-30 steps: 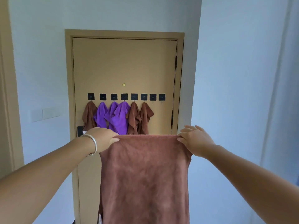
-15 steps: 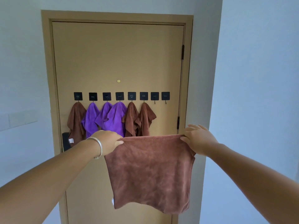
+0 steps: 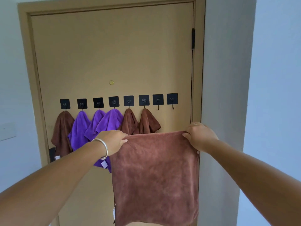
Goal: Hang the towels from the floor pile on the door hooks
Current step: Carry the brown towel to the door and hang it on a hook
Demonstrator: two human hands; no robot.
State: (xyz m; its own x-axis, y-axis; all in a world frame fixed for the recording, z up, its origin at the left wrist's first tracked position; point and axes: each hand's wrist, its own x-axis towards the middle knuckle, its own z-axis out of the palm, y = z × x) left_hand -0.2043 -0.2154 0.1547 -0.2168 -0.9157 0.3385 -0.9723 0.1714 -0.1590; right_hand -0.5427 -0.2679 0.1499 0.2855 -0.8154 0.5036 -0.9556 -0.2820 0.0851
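I hold a brown towel (image 3: 154, 173) spread flat in front of the tan door (image 3: 114, 54). My left hand (image 3: 112, 141) pinches its top left corner and my right hand (image 3: 199, 136) grips its top right corner. A row of several black square hooks runs across the door. Three brown towels (image 3: 62, 132) and three purple towels (image 3: 110, 121) hang from the left ones. The two rightmost hooks (image 3: 158, 100) (image 3: 172, 99) are bare. The floor pile is out of view.
The door frame (image 3: 199, 79) and a white wall corner (image 3: 247, 95) stand close on the right. A black door handle (image 3: 52, 154) shows at the lower left, partly behind a brown towel. A wall switch plate (image 3: 7, 131) sits on the left wall.
I have come closer to the door, which now fills most of the view. The towel stays stretched between both hands, with its lower edge now at the bottom of the frame.
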